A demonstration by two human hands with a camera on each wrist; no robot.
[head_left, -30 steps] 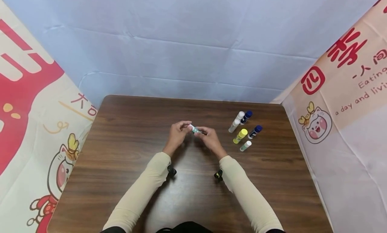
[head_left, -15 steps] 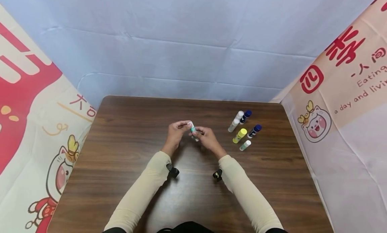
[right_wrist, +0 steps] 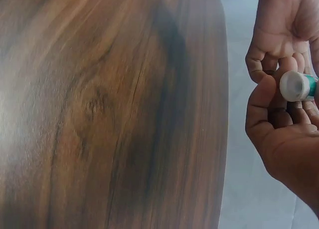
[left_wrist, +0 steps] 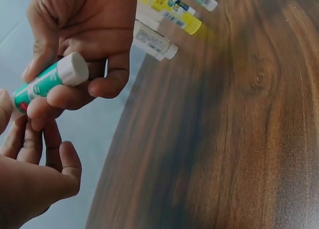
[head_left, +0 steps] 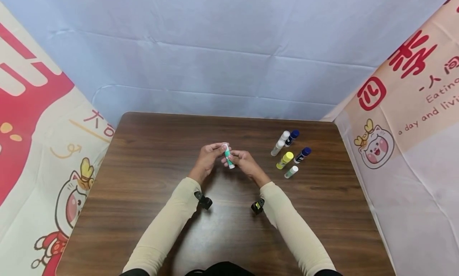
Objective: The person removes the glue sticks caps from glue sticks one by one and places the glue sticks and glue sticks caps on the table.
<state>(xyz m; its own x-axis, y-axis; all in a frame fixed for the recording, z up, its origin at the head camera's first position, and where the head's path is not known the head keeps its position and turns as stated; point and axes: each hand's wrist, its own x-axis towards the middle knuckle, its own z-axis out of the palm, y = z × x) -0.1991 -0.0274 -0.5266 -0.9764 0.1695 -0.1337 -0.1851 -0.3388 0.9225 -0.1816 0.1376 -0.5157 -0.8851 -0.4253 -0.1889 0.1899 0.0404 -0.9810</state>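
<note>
Both hands hold a green-and-white glue stick (head_left: 228, 153) in the head view, over the middle of the brown table. My left hand (head_left: 208, 158) pinches its upper white end between thumb and fingers. Lower on the barrel, my right hand (head_left: 245, 163) grips it with thumb and curled fingertips. The glue stick (left_wrist: 47, 82) slants between the hands in the left wrist view, its white end toward the camera. At the right edge of the right wrist view, fingers surround the glue stick (right_wrist: 298, 87), with much of its barrel hidden.
To the right stand several other sticks: a yellow one (head_left: 285, 161), a small green one with a white cap (head_left: 291, 172), two white ones beside each other (head_left: 277, 147), and two with dark blue caps (head_left: 302, 155). Printed cloth walls enclose the brown table (head_left: 161, 148).
The glue stick has turned from lying nearly sideways between the hands to pointing steeply toward the person, showing more of its green barrel. The other sticks stay put.
</note>
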